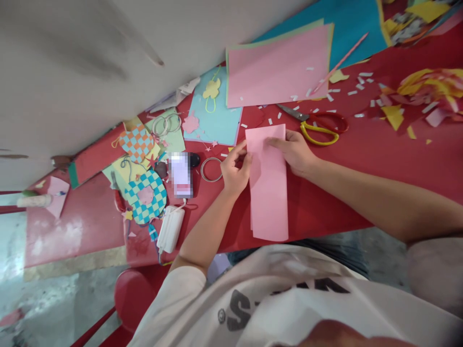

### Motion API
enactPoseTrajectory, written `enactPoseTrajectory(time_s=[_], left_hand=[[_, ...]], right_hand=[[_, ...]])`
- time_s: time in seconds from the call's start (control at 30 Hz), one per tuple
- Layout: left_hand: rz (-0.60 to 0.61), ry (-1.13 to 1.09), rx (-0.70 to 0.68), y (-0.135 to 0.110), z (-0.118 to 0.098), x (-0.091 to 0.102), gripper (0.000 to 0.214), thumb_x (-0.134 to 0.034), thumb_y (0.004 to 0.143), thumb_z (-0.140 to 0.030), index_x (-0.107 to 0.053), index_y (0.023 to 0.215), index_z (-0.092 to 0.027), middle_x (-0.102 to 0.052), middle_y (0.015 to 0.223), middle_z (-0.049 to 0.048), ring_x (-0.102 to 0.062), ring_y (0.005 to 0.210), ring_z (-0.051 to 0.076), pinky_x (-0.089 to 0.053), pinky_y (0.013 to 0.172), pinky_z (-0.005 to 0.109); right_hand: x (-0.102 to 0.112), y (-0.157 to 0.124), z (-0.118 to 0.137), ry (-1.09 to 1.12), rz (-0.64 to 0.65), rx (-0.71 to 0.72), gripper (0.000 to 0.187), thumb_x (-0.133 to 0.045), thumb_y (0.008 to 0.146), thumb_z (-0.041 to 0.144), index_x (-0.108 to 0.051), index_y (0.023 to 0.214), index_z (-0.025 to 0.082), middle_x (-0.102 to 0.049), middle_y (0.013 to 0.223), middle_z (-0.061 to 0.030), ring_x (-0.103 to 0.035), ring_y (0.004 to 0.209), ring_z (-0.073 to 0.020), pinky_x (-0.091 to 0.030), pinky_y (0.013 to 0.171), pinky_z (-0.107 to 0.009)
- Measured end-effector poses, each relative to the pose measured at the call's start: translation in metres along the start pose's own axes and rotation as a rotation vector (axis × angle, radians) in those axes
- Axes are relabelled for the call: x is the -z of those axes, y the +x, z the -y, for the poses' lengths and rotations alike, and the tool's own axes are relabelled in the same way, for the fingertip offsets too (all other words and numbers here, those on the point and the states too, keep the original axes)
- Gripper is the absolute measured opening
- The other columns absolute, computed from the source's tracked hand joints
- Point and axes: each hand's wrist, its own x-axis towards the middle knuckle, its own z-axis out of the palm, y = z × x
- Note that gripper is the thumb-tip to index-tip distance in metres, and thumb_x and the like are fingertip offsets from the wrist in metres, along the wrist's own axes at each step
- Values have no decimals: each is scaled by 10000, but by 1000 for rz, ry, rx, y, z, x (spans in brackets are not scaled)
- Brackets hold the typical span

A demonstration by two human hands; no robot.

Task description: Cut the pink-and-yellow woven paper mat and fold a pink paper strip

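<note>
A long strip of folded pink paper [268, 193] is held upright between my two hands, above the red table's near edge. My left hand [237, 168] pinches its left edge near the top, fingers curled. From the other side my right hand [294, 152] grips the upper right edge, thumb on the front and fingers behind. Just beyond my right hand lie scissors [320, 127] with one red and one yellow handle loop, blades pointing left. A metal ring [211, 170] rests on the table left of my left hand.
Pink sheets [278, 67] lie at the back with a pink pencil-like stick [342, 62] across them. White and yellow scraps [392, 117] litter the right side. To the left are a phone [181, 174], a white power bank [171, 229] and checkered paper crafts [146, 196].
</note>
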Motion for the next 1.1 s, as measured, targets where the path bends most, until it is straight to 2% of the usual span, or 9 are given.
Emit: enactPoseTrajectory(time_s=[0.23, 0.57, 0.77, 0.93, 1.1], left_hand=[[9, 27, 11, 0, -2, 0, 450, -782, 988, -533, -784, 1350, -266, -820, 974, 46, -757, 867, 159, -629, 834, 301], [8, 12, 63, 0, -4, 0, 488, -786, 979, -566, -773, 1334, -231, -821, 988, 71, -769, 868, 167, -615, 784, 290], [-38, -77, 94, 0, -3, -1, 472, -821, 956, -541, -745, 1307, -234, -819, 1009, 63, -777, 892, 166, -610, 798, 286], [-47, -67, 140, 1, -3, 1, 500, -809, 962, -542, -735, 1347, -231, -808, 965, 55, -756, 854, 161, -594, 772, 290], [-70, -48, 156, 1, -5, 0, 536, -810, 955, -518, -714, 1395, -227, -802, 922, 41, -725, 807, 152, -587, 777, 301]], right_hand=[[1, 2, 1, -6, -28, 0, 324, -889, 821, 547, -739, 906, 272, -832, 975, -86, -799, 967, -351, -667, 979, -587], [-1, 3, -1, 15, -22, 36, 379, -930, 787, 520, -753, 940, 222, -816, 908, -80, -787, 891, -298, -671, 818, -448], [0, 2, -5, -6, -2, 60, 333, -940, 787, 481, -781, 904, 213, -816, 903, -72, -756, 815, -253, -643, 710, -382], [-3, -4, 0, -34, 34, 40, 298, -936, 782, 437, -786, 904, 209, -822, 921, -73, -747, 803, -237, -630, 689, -354], [0, 0, 1, -1, -14, 46, 250, -899, 791, 404, -748, 814, 206, -773, 799, -45, -675, 688, -180, -564, 620, -308]])
